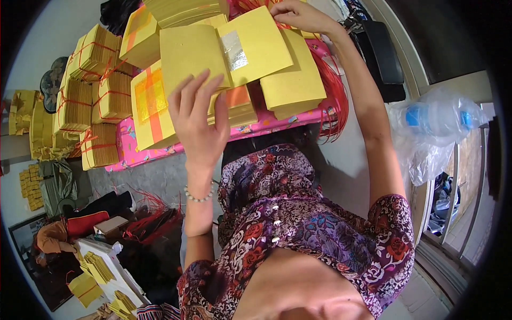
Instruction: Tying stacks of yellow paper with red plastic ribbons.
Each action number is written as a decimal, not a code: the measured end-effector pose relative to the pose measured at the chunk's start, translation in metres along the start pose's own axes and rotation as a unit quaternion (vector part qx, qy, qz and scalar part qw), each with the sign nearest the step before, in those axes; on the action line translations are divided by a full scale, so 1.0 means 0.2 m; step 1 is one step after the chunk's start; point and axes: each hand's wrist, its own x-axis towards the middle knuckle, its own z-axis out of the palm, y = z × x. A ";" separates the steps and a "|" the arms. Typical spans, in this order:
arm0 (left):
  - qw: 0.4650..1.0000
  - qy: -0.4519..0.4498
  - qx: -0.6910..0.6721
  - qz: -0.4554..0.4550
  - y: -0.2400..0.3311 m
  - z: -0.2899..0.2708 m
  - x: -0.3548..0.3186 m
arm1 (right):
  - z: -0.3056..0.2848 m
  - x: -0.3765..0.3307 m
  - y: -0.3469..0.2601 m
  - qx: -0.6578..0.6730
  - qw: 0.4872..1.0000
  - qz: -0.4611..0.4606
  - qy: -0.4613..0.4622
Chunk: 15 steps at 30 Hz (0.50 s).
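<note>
My left hand [197, 109] is raised with its fingers spread and nothing in them, in front of the left yellow paper sheet [186, 50]. Joined beside that sheet, a second yellow sheet [266, 42] bears a silver foil patch [233, 50]. At its far right corner, my right hand [304, 16] has bent fingers drawn together, with bits of red string by them; what they grip is too hidden to name. Beneath lie yellow paper stacks, one [293, 85] jutting out at the right. To the left stands another stack [152, 104] with an orange and gold square on top.
The table has a pink patterned cover [144, 154]. Tied yellow bundles [74, 109] are piled at its left, and red plastic strings [334, 101] hang off its right end. A plastic-wrapped bottle pack [432, 117] is at the right. More yellow paper [96, 266] rests on a white surface lower left.
</note>
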 end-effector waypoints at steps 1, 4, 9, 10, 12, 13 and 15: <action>0.999 -0.020 0.040 -0.005 -0.03 0.02 0.00 | 0.00 -0.02 -0.03 -0.002 1.000 0.002 0.000; 0.992 -0.072 0.099 -0.018 -0.07 0.04 -0.04 | -0.04 -0.01 -0.17 0.029 0.999 0.016 -0.010; 0.988 -0.119 0.094 -0.039 -0.11 0.09 -0.10 | -0.02 0.03 -0.35 -0.002 0.986 -0.164 0.004; 0.988 -0.118 0.092 -0.039 -0.11 0.10 -0.10 | 0.00 0.08 -0.34 0.078 0.980 -0.167 -0.068; 0.989 -0.108 0.097 -0.031 -0.12 0.09 -0.11 | 0.06 0.11 -0.54 0.061 0.991 -0.002 -0.118; 0.989 -0.108 0.095 -0.030 -0.10 0.09 -0.11 | 0.20 0.15 -0.44 -0.044 0.985 -0.166 -0.027; 0.981 -0.151 0.107 -0.057 -0.09 0.06 -0.10 | 0.34 0.19 -0.45 -0.115 0.978 -0.165 -0.055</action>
